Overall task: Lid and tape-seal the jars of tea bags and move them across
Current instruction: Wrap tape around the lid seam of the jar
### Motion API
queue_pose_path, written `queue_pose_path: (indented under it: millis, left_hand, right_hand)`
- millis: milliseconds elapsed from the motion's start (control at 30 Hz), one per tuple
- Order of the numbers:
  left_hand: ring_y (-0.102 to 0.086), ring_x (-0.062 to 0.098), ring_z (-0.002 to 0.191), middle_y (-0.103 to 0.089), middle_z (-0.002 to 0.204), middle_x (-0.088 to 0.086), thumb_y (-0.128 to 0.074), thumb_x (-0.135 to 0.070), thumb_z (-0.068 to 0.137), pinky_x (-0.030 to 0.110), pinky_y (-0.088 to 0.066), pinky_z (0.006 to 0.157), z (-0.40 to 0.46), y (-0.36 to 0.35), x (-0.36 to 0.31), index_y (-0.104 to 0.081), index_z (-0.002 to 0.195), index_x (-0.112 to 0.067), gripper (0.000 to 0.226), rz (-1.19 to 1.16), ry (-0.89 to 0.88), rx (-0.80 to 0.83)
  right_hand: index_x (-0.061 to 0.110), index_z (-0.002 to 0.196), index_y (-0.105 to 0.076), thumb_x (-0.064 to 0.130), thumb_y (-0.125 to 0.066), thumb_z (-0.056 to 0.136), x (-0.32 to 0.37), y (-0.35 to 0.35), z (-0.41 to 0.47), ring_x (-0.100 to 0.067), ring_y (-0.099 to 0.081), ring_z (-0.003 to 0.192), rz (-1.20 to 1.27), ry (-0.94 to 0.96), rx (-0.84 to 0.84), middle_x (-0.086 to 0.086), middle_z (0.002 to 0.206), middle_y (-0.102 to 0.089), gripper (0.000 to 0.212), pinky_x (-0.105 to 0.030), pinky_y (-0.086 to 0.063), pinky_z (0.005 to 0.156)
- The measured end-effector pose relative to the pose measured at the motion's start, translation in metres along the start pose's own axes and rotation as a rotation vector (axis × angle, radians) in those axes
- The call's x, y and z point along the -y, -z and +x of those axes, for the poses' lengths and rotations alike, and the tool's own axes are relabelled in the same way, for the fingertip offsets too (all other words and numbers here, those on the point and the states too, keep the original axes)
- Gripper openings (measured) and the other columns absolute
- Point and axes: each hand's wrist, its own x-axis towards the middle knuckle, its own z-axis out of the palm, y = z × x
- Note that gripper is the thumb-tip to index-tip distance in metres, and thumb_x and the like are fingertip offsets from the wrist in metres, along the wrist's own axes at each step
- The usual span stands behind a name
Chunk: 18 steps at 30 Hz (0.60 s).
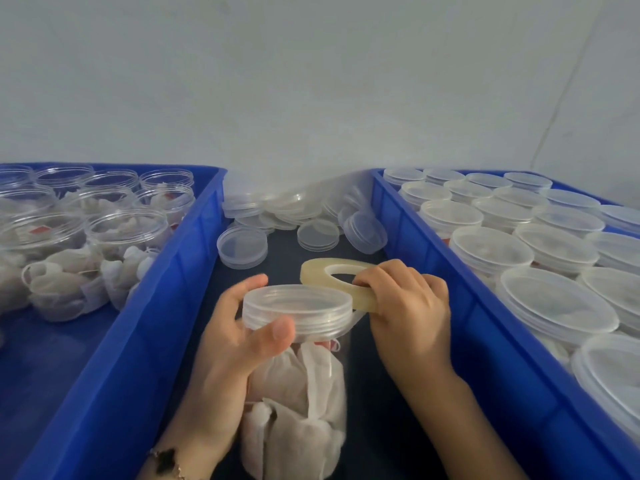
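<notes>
A clear plastic jar (298, 393) packed with white tea bags (304, 382) stands upright on the dark table surface (284, 268) at about 6 o'clock in the view, in the gap between two blue crates. Its long axis runs vertically, its mouth pointing up toward the camera, and a clear lid (297, 304) sits on that mouth with its flat top facing up.

The left hand (228, 344) grips the jar at its neck: the thumb presses the front of the lid's threaded band and the fingers curl round the far side. The right hand (405, 306), at 3 o'clock from the lid, clasps a yellowish roll of tape (337, 277), fingers curled through its hole and over its outer edge. The roll is tilted with one flat face showing upward, and its near edge lies just beside the lid's right rim; whether tape already touches the jar cannot be told. A bracelet (166, 460) circles the left wrist.

At 12 o'clock from the jar, loose clear lids (277, 216) lie heaped on the table against the pale wall (311, 81). At 9 to 10 o'clock, the left blue crate (114, 341) holds open jars of tea bags (104, 216) and some loose bags. At 2 to 3 o'clock, the right blue crate (485, 306) is filled with lidded jars (519, 237) standing upright in rows.
</notes>
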Motion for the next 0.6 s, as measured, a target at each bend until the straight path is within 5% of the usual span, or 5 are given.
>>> queue_pose_path:
  millis: [133, 233, 400, 500, 600]
  left_hand:
    - [-0.069, 0.019, 0.096, -0.072, 0.103, 0.005, -0.081, -0.073, 0.025, 0.032, -0.052, 0.076, -0.001, -0.004, -0.001, -0.058, 0.113, -0.013, 0.108, -0.018, 0.001, 0.058]
    - [-0.068, 0.011, 0.096, -0.072, 0.103, -0.002, -0.078, -0.077, 0.029, 0.018, -0.052, 0.072, -0.001, -0.009, -0.002, -0.057, 0.112, -0.013, 0.106, 0.047, -0.025, 0.083]
    - [-0.042, -0.011, 0.117, -0.045, 0.118, -0.036, -0.049, -0.099, 0.026, 0.005, -0.038, 0.083, 0.004, -0.007, 0.006, -0.043, 0.121, -0.056, 0.105, 0.317, 0.017, 0.066]
    - [-0.037, -0.012, 0.121, -0.042, 0.124, -0.039, -0.054, -0.096, 0.031, 0.008, -0.039, 0.083, 0.006, -0.007, 0.008, -0.018, 0.125, -0.065, 0.106, 0.299, -0.031, -0.019]
    - [-0.047, -0.012, 0.117, -0.052, 0.122, -0.034, -0.069, -0.071, 0.06, 0.021, -0.042, 0.091, 0.007, -0.006, 0.01, -0.036, 0.123, -0.057, 0.072, 0.217, -0.18, -0.239]
  right_hand:
    - [0.017, 0.076, -0.069, 0.002, -0.087, 0.057, 0.014, -0.006, -0.006, -0.022, -0.055, 0.059, -0.031, -0.072, -0.034, 0.001, 0.07, -0.061, 0.031, -0.031, -0.036, 0.067]
    - [0.021, 0.068, -0.064, 0.018, -0.088, 0.054, 0.022, -0.008, -0.008, -0.019, -0.054, 0.056, -0.089, -0.104, 0.031, 0.005, 0.064, -0.056, 0.029, -0.029, -0.035, 0.065]
    - [0.022, 0.099, -0.067, 0.024, -0.079, 0.071, 0.025, -0.003, -0.008, -0.02, -0.062, 0.066, -0.137, -0.18, 0.194, 0.003, 0.074, -0.064, 0.03, -0.03, -0.035, 0.065]
    - [0.034, 0.147, -0.018, 0.03, -0.051, 0.094, 0.023, -0.004, -0.007, -0.015, -0.062, 0.079, -0.225, -0.188, 0.343, 0.006, 0.094, -0.063, 0.063, -0.026, -0.03, 0.06]
    - [0.039, 0.147, 0.004, 0.031, -0.038, 0.097, 0.023, -0.006, -0.007, -0.014, -0.058, 0.079, -0.1, -0.243, 0.388, 0.01, 0.094, -0.058, 0.066, -0.028, -0.033, 0.06]
